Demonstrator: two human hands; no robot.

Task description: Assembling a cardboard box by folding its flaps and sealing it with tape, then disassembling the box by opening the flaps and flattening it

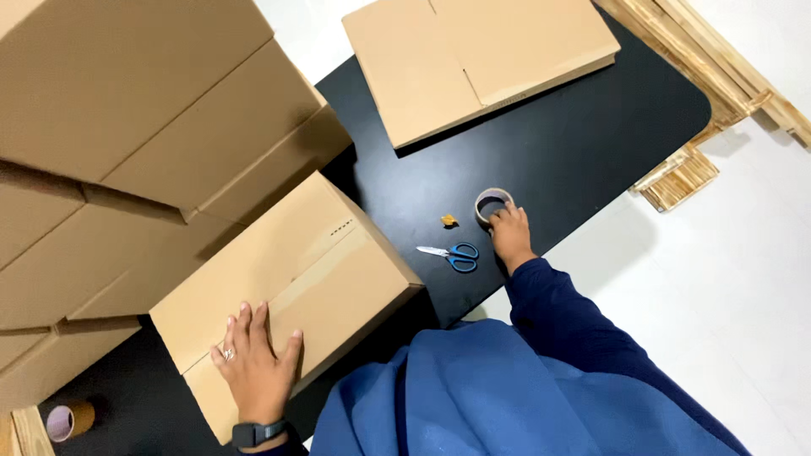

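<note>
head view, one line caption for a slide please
Left hand flat on a cardboard box; right hand on a tape roll beside blue scissors on a black table.

Tan box [296, 279], black table [574, 143], blue-handled scissors [452, 254], brown tape roll [492, 203], blue sleeve [557, 312] at 5 o'clock.

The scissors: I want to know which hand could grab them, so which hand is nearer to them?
Right. The right hand rests on the tape roll, just beside the blue-handled scissors. The left hand lies flat on the cardboard box, farther away.
</note>
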